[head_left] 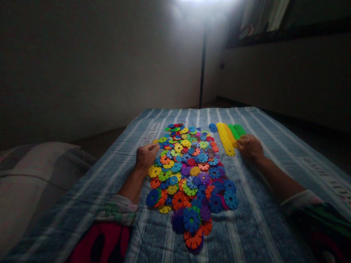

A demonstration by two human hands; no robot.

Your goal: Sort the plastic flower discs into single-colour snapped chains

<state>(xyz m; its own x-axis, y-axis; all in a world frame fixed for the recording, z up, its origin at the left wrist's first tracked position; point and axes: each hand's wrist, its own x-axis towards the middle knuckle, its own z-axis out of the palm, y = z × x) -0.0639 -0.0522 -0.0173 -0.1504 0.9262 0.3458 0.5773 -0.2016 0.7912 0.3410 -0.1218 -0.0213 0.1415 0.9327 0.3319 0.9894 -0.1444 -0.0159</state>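
Observation:
A large heap of colourful notched plastic discs covers the middle of the striped cloth. At its left edge is my left hand, fingers pinched together near a yellow disc; whether it grips that disc is too small to tell. To the right of the heap, overlapping discs lie in rows by colour: a yellow row, an orange one beside it and green ones. My right hand is closed at the near end of the orange row, its fingertips touching an orange disc. A blue disc lies left of the yellow row's far end.
The blue striped cloth bears printed lettering at left and right. A grey and white draped fabric lies at the left. Beyond the far edge stands a dark pole under a bright light.

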